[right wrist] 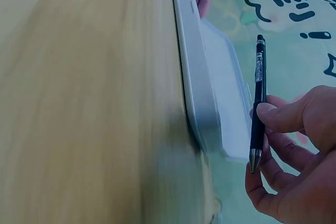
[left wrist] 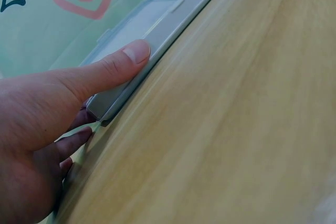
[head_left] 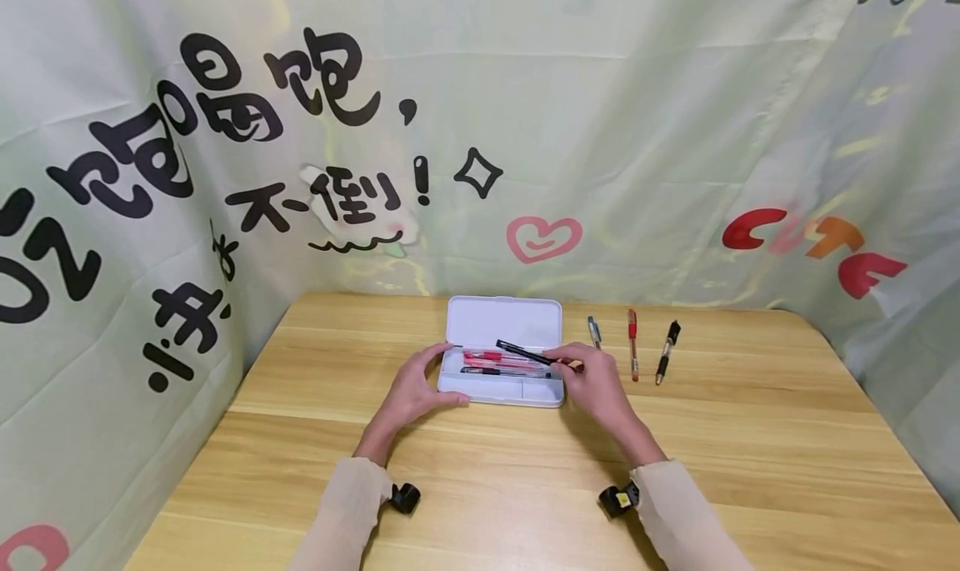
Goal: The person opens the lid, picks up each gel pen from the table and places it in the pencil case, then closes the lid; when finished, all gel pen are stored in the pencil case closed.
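Observation:
An open white pencil case (head_left: 501,394) lies on the table, its lid (head_left: 504,321) tipped back. My left hand (head_left: 415,386) holds the case's left end, the thumb along the front side and fingers around the far corner. Between thumb and fingers, my right hand (head_left: 597,383) pinches a black pen (right wrist: 259,87) above the right part of the case. That pen has a silver tip and a white label. Inside the case lie a red pen (head_left: 491,356) and a black-capped pen (head_left: 487,371), beside other reddish pens partly covered.
Right of the case, a grey-blue pen (head_left: 594,331), a red pen (head_left: 633,346) and a black clear-barrelled pen (head_left: 667,354) lie on the wooden table (head_left: 750,438). A printed curtain (head_left: 645,137) hangs behind the table and along both sides.

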{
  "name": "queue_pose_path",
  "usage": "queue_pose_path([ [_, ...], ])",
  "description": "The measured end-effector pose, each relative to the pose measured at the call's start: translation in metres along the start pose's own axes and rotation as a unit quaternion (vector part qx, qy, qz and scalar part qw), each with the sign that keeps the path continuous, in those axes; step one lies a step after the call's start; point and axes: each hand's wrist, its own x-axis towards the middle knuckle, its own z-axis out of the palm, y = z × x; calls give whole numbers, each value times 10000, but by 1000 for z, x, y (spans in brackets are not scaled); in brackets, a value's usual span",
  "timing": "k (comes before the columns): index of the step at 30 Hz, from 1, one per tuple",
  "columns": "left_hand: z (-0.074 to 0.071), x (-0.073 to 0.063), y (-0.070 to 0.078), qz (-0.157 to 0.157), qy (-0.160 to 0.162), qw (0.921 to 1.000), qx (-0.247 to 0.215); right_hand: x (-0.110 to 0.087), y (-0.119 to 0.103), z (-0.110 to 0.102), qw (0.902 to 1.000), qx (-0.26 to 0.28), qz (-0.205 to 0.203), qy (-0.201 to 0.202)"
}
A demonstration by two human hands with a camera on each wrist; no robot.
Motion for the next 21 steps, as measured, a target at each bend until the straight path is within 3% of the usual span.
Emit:
queue_pose_path([
  [12, 0, 0, 0, 10, 29, 10000, -4, 16, -11, 32, 9986, -70, 299, -429],
  [21, 0, -1, 0, 3, -25, 10000, -14, 23, -18, 48, 9945, -481, 364, -857],
])
